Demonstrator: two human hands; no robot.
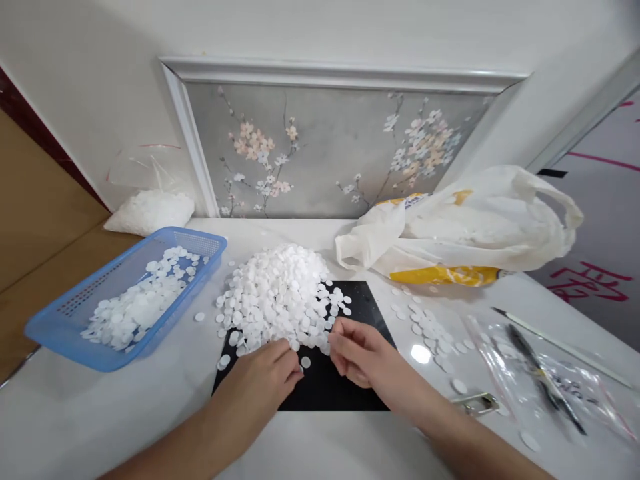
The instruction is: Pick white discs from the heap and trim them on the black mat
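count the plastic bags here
3: filled clear bag behind the blue basket, white bag right of the disc pile, flat clear bag at front right; others may be hidden.

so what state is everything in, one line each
White discs, loose, heaped and scattered
Blue basket, upright, partly filled
Black mat, flat, partly covered
Printed carrier bag, lying down, bulging
Left clear bag, filled at bottom
Right clear bag, lying flat
Left hand, fingers curled
Right hand, fingers bent inward

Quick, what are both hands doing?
Left hand: curled closed beside white discs; can't tell if it's holding any.
Right hand: pinched closed; can't tell if anything's held.
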